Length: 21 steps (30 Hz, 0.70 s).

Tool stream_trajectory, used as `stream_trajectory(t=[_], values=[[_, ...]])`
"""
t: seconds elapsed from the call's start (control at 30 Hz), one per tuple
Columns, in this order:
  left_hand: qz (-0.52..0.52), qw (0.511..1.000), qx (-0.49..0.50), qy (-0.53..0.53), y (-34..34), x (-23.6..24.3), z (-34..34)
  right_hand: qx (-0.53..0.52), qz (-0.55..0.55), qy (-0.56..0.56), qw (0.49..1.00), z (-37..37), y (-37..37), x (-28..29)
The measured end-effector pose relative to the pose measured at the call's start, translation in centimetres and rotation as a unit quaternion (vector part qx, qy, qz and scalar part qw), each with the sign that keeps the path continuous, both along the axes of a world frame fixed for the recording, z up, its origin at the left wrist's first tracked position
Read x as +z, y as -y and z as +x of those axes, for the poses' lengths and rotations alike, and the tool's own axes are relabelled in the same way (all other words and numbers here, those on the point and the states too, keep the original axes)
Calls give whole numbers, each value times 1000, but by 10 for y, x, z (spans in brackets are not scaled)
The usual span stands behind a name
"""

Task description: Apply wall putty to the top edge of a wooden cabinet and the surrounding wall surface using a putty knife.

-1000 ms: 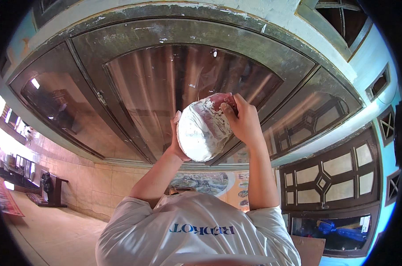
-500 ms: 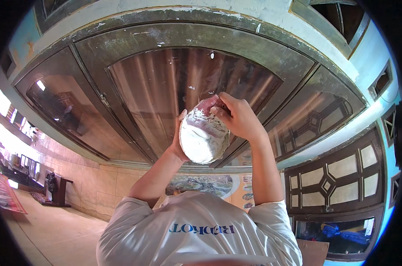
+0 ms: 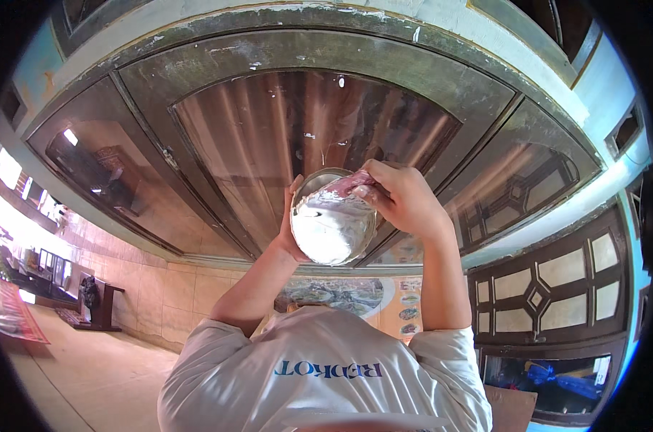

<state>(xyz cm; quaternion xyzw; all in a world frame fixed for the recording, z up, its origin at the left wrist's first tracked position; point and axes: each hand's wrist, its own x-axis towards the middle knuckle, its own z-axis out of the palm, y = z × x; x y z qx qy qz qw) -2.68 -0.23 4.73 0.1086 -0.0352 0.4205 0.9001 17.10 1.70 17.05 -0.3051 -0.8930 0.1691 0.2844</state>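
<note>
In front of my chest I hold a round, tub-like container [image 3: 331, 241] with wet white paint-like stuff inside and smeared along its rim. My left hand [image 3: 292, 223] wraps its left side, thumb and fingers partly behind it. My right hand [image 3: 406, 198] is closed on a reddish flat tool [image 3: 347, 186] smeared with white, which reaches over the far part of the opening. A brown end shows above those fingers. The tool's exact kind I cannot make out.
Straight ahead stands a dark wooden door or window frame [image 3: 283, 54] with glass [image 3: 240, 144] and white specks; a brown curtain shows behind it. Dark panelled shutters [image 3: 557, 295] stand at right. A tiled floor [image 3: 82, 374] and dark furniture [image 3: 96, 306] lie left.
My right hand has shifted right and slightly nearer, turning the reddish tool flatter across the container. More of the container's far rim shows. My left hand stays on its side.
</note>
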Motion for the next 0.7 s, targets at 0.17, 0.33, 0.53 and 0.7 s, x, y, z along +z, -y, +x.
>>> stream_trajectory(t=[0.17, 0.33, 0.53, 0.7], values=[[4, 1000, 18, 19, 2, 9, -3, -16, 82, -33, 996, -3, 16, 9], [1, 999, 11, 35, 0, 5, -4, -34, 128, 11, 991, -11, 20, 8], [28, 999, 21, 21, 3, 11, 0, -46, 131, 16, 990, -12, 15, 6], [7, 999, 36, -11, 7, 16, 2, -10, 165, 57, 985, -14, 6, 24]])
